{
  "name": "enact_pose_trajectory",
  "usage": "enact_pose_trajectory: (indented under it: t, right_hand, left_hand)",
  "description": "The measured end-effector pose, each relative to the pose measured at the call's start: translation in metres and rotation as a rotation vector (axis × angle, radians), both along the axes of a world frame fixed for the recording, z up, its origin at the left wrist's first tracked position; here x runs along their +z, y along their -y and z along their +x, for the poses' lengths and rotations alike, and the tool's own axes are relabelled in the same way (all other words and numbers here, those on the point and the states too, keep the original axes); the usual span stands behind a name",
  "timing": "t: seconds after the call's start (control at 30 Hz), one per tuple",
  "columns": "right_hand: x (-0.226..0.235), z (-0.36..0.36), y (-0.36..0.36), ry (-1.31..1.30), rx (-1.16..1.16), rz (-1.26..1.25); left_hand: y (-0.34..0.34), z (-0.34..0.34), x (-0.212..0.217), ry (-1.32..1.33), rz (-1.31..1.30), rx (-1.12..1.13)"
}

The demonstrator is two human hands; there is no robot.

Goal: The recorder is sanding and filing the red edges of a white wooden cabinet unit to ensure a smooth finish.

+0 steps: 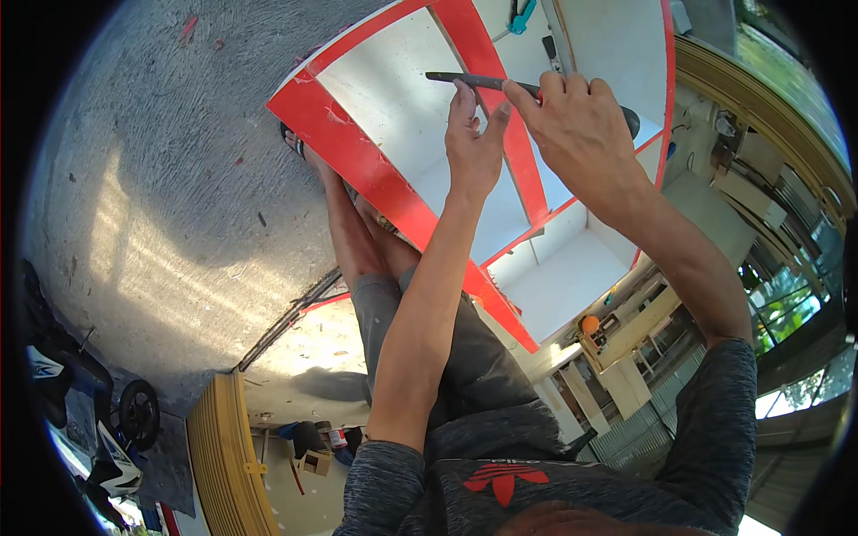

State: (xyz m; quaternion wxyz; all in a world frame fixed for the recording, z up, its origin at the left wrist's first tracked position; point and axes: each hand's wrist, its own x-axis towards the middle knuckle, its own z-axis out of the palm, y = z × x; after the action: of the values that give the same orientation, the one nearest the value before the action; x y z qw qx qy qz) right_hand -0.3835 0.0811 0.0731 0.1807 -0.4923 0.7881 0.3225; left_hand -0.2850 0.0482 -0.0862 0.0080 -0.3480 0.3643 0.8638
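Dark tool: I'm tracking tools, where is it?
High in the head view, right of centre, the dark tool is in the right hand, near the left hand, over the red-framed cabinet.

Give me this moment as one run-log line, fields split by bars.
right hand: gripping dark-bladed tool | left hand: open, near the tool | beneath: red-and-white cabinet

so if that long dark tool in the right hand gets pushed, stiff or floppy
The long dark tool is probably stiff: its slim blade sticks out from the right hand without visible sagging. It also seems unlikely to roll freely, as the blade looks flat.
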Motion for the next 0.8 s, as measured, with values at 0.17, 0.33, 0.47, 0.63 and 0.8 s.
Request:
enact_pose_trajectory:
  t: [0.17, 0.33, 0.47, 0.63, 0.8]
  right_hand:
    - [-0.014, -0.020, 0.003, -0.097, 0.243, -0.103]
    - [-0.041, -0.050, 0.051, -0.106, 0.333, 0.014]
    - [-0.038, -0.050, 0.057, -0.158, 0.400, 0.169]
    - [-0.016, -0.045, 0.059, -0.135, 0.334, 0.099]
    - [-0.039, -0.069, 0.085, -0.132, 0.342, 0.130]
  left_hand:
    - [-0.013, -0.009, 0.015, 0.099, -0.350, -0.171]
    - [0.003, -0.044, -0.006, 0.117, -0.233, 0.034]
    - [0.033, -0.057, 0.007, 0.116, -0.075, -0.137]
    - [0.019, -0.037, 0.003, 0.014, -0.465, -0.127]
    - [0.052, -0.068, 0.003, 0.093, -0.202, -0.210]
